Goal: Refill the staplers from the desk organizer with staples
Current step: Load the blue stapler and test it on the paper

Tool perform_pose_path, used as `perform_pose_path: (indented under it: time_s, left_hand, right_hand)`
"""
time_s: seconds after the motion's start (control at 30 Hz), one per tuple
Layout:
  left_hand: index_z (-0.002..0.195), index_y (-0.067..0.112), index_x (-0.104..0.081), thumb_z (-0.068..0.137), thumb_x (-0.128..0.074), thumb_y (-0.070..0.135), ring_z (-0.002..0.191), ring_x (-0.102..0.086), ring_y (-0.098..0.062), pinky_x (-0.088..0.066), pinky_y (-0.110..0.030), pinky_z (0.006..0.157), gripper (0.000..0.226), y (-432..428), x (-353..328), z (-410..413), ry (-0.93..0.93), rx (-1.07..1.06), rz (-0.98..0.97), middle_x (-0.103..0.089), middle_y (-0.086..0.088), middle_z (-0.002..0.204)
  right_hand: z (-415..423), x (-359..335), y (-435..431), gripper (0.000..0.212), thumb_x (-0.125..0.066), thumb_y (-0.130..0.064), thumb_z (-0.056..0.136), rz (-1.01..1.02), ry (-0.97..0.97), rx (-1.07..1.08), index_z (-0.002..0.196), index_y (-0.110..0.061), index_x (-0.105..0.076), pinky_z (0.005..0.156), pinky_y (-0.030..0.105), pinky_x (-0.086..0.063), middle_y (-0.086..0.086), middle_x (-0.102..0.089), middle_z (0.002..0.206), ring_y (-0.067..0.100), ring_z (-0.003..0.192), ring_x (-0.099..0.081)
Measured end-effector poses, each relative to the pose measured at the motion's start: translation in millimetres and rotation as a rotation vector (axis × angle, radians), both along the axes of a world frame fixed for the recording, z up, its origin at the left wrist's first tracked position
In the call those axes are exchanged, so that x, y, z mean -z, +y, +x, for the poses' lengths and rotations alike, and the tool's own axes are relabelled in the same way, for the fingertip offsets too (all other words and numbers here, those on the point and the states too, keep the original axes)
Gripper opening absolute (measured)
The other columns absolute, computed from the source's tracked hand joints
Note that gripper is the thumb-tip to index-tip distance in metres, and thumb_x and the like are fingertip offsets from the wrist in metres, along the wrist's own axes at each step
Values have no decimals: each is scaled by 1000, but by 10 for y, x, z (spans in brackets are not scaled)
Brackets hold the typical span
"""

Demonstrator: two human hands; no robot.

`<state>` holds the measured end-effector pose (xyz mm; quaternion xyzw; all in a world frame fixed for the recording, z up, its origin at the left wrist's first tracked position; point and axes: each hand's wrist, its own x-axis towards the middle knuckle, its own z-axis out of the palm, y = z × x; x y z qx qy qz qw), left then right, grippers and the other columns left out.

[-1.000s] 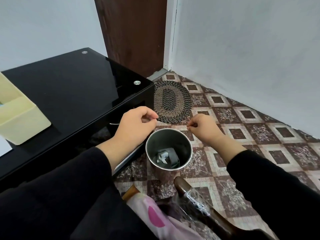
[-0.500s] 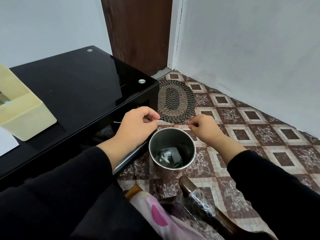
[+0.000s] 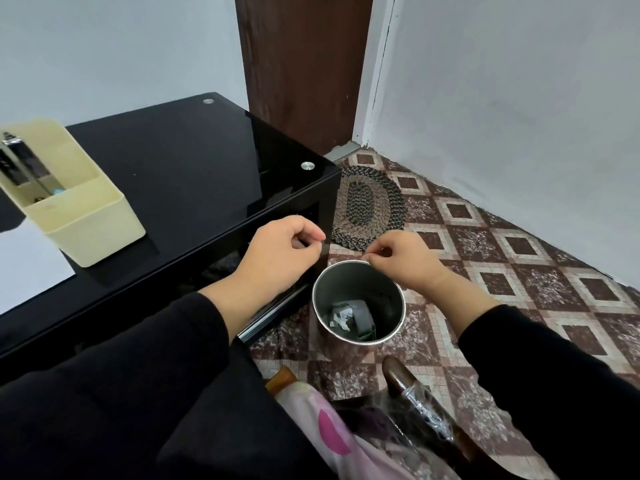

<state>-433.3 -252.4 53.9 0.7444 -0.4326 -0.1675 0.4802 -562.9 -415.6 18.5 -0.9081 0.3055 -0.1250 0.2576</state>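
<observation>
Black sleeves, then bare skin: left hand (image 3: 277, 261) and right hand (image 3: 403, 258) poised just above the far rim of the steel bin (image 3: 377, 289). Fingers curled on each, thumb tip pressed to forefinger. Looks like a pinch on some sliver, too small to make out, if present at all.

Probably clearing waste before loading staples. Best to hold both pinches directly over the bin's mouth, let go low, and check fingertips for clinging bits before reaching back to the desk.

Inside the bin, pale paper scraps (image 3: 341, 317) and a grey piece. Left of the bin and higher, black glass desk (image 3: 194, 174). On it, well left of the bin, cream desk organizer (image 3: 90, 223) with the staplers (image 3: 17, 161), dark and chrome, standing in its rear compartment, untouched. White sheet (image 3: 27, 265) further left again.

Beyond the bin, oval braided mat (image 3: 367, 206) on brown patterned tiles (image 3: 519, 271). Further beyond, dark wooden door (image 3: 301, 64) and white walls (image 3: 502, 98). Nearer than the bin, pink cloth (image 3: 332, 431) and a plastic-wrapped wooden piece (image 3: 415, 396).
</observation>
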Motion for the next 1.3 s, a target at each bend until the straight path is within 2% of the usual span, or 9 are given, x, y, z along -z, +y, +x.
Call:
perform_pose_path:
  time_s: [0.1, 0.3, 0.53, 0.73, 0.9, 1.0, 1.07, 1.17, 1.3]
  left_hand:
    - [80, 27, -65, 80, -62, 8, 49, -46, 3, -41, -6, 51, 19, 143, -20, 88, 4, 3, 22, -57, 14, 66]
    - [85, 28, -63, 80, -62, 10, 51, -49, 2, -39, -6, 50, 19, 571, -37, 372, 5, -78, 51, -61, 13, 74]
    - [81, 34, -60, 81, -60, 10, 57, -49, -2, -45, -15, 65, 24, 1286, -45, 755, -28, -254, 55, -62, 11, 76]
    - [84, 29, -62, 81, -59, 9, 60, -53, -2, -42, -5, 64, 20, 2045, -6, 1086, -63, -484, 58, -63, 6, 77]
    - [88, 26, -60, 81, -59, 8, 78, -52, 1, -32, 3, 66, 19, 2580, 97, 1321, -152, -713, 81, -58, 15, 86]
    - [89, 21, -61, 79, -58, 4, 79, -48, 11, -30, 4, 67, 20, 2825, 178, 1438, -195, -782, 70, -57, 11, 92]
    - [93, 17, -63, 79, -59, 3, 81, -47, 9, -29, 3, 70, 20, 2951, 237, 1495, -233, -820, 84, -57, 9, 97]
    - [101, 16, -62, 81, -60, 9, 94, -45, -5, -29, -11, 82, 22, 3093, 352, 1565, -320, -866, 157, -55, 5, 107]
    - [124, 12, -49, 84, -57, 29, 122, -35, -22, -28, -33, 99, 44, 3223, 515, 1670, -442, -898, 446, -44, -3, 131]
  right_hand:
    - [149, -80, 122, 9, -63, -16, 82, -14, 7, -83, 81, -14, -71, 61, -5, -32, -16, -53, 73, -2, 67, -48]
    - [621, -240, 498, 11, -64, -17, 82, -21, 17, -280, 85, -10, -71, 63, 7, -34, -15, -52, 73, -1, 67, -49]
    - [1263, -386, 1091, 7, -65, -17, 81, 15, -26, -471, 80, -13, -70, 70, 18, -44, -9, -59, 77, 7, 75, -56]
    - [1812, -456, 1645, 7, -65, -19, 80, 67, -41, -624, 75, -21, -68, 76, 24, -49, -8, -60, 82, 8, 78, -59]
    - [2245, -526, 2037, 11, -63, -18, 80, 77, -99, -683, 73, -27, -64, 75, 21, -44, -15, -56, 79, 6, 77, -55]
    - [2479, -554, 2210, 11, -60, -17, 80, 27, -165, -665, 88, -17, -68, 76, 13, -34, -12, -53, 87, 6, 85, -51]
    - [2617, -577, 2276, 15, -61, -18, 80, -52, -216, -645, 92, -11, -66, 80, 15, -32, -6, -51, 93, 12, 94, -49]
    - [2794, -593, 2291, 25, -61, -32, 81, -201, -165, -614, 90, -9, -63, 91, 33, -38, 0, -50, 97, 20, 102, -48]
    - [2947, -592, 2290, 40, -48, -54, 80, -221, 94, -702, 100, -25, -65, 85, 40, -49, -1, -63, 98, 19, 95, -56]
